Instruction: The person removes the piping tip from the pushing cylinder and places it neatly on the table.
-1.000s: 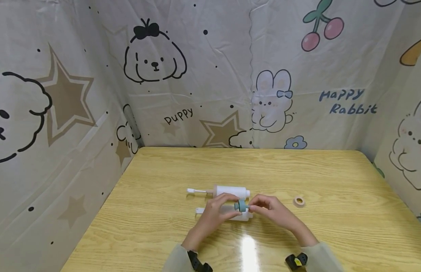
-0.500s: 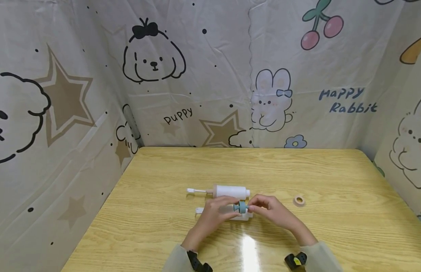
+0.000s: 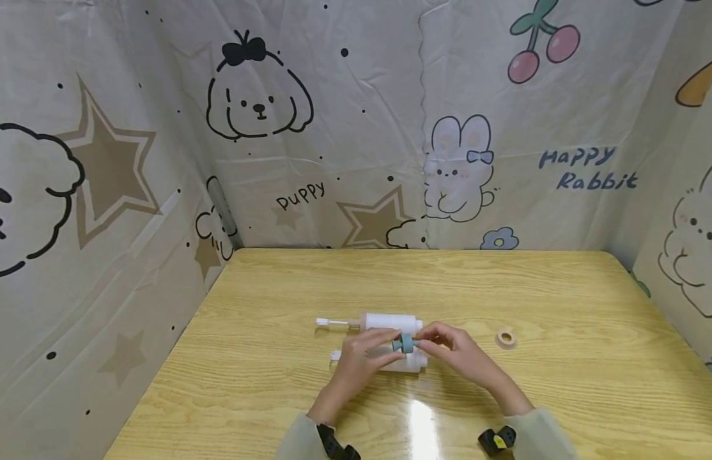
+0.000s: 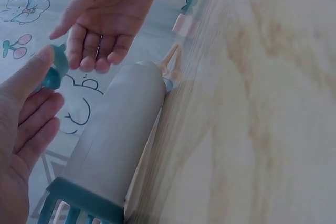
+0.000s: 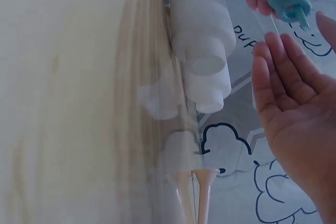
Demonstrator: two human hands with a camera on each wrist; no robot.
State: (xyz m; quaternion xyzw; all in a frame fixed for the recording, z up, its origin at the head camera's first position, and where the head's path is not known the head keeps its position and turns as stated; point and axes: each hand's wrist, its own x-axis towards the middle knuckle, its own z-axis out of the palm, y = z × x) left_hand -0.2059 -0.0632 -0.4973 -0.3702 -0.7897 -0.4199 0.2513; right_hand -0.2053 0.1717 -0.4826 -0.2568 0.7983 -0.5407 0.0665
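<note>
My left hand (image 3: 358, 361) pinches a small teal cap-like piece (image 3: 405, 344) with a thin spout between thumb and fingertips, above the white bottles. My right hand (image 3: 456, 351) is at its right, with thumb and fingers around the spout. In the right wrist view, the spout tip shows in the gap between the right thumb and the relaxed fingers. Below the hands lies the nearer white bottle (image 3: 412, 363); the left hand partly covers it. In the left wrist view that bottle (image 4: 121, 124) has a teal toothed collar (image 4: 86, 200).
Behind the hands lies a second white bottle (image 3: 387, 322) with a pink collar and a white brush-like head (image 3: 323, 322) extending left. A pink ring-shaped piece (image 3: 506, 340) rests right of the right hand. Printed cloth walls stand around the wooden table (image 3: 275, 281).
The teal piece and both hands rise slightly. My right fingers have loosened around the spout. The bottles and the pink piece stay put.
</note>
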